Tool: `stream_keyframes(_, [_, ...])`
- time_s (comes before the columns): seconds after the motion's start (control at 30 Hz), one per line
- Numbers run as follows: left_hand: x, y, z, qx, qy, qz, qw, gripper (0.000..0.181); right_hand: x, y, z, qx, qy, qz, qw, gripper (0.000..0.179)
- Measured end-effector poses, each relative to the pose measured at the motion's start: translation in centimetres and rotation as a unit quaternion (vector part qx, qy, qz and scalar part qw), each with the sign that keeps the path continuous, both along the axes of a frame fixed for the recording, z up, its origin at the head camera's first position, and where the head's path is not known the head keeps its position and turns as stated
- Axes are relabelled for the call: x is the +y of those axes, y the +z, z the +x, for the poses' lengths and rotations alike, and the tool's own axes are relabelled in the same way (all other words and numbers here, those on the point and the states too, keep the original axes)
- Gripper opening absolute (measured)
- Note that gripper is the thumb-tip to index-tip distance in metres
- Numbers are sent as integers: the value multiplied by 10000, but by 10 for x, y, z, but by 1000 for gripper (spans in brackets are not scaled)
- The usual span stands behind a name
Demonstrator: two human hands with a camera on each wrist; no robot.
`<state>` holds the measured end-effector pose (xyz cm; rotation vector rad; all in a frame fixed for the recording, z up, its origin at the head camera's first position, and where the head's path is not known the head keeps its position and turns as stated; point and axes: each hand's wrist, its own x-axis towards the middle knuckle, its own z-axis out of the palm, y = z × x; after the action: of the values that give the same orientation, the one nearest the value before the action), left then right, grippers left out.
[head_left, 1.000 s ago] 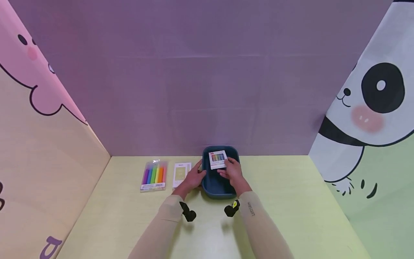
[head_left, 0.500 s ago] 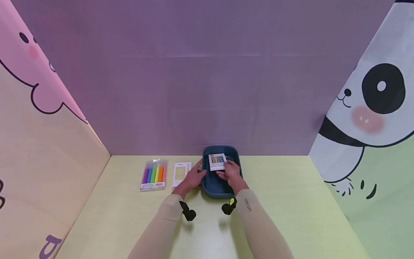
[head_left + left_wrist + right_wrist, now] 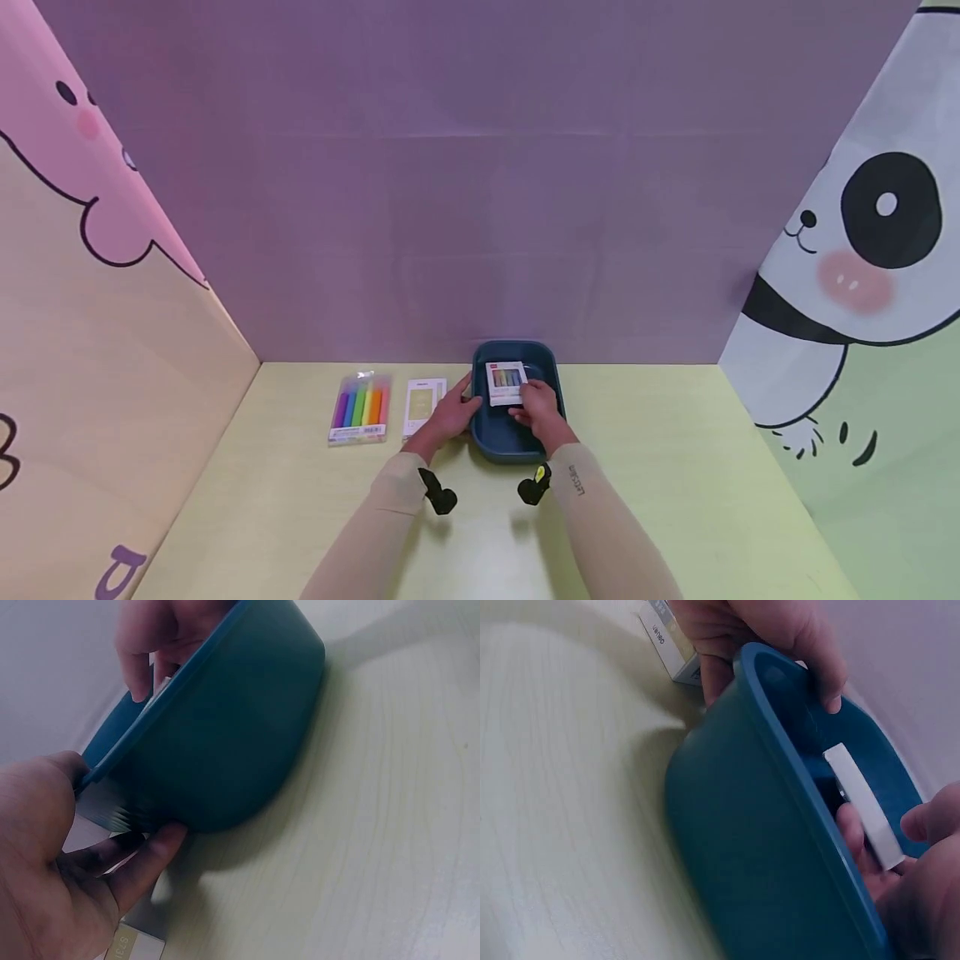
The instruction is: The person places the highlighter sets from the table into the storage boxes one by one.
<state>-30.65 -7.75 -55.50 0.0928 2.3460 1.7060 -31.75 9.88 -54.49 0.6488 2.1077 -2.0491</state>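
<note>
In the head view, a dark blue plastic bin [image 3: 510, 450] stands on the table by the back wall. My left hand [image 3: 452, 415] grips its left side, thumb over the rim and fingers against the outer wall, as the left wrist view shows. My right hand [image 3: 542, 407] reaches inside and holds a small white box [image 3: 506, 383] by its lower right corner; coloured sticks are pictured on the front. From the right wrist, that box [image 3: 866, 806] appears edge-on, slanted below the rim, with fingers [image 3: 851, 832] under it and the thumb near its upper side.
Left of the bin lies a white box with a yellowish panel [image 3: 422, 404], partly behind my left hand. Farther left is a clear pack of rainbow-coloured markers [image 3: 360, 408]. A purple wall [image 3: 480, 183] rises behind the pale table [image 3: 675, 475], with printed side walls at both ends.
The small white box has come down into the bin and slightly toward me, and its tilt has lessened. My right hand moved with it; the left hand kept its hold on the bin.
</note>
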Motion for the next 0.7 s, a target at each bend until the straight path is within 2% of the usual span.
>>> stream_keyframes(0.23, [0, 1, 2, 5, 25, 70, 10000, 62, -5, 5, 3, 111, -213, 1088, 9938, 39])
stream_keyframes(0.4, [1, -1, 1, -52, 37, 95, 9999, 61, -7, 17, 3, 237, -43, 1637, 9862, 37])
stream_keyframes(0.7, [0, 1, 0, -124, 25, 105, 9999, 61, -2, 56, -4, 593, 304, 1600, 9849, 34])
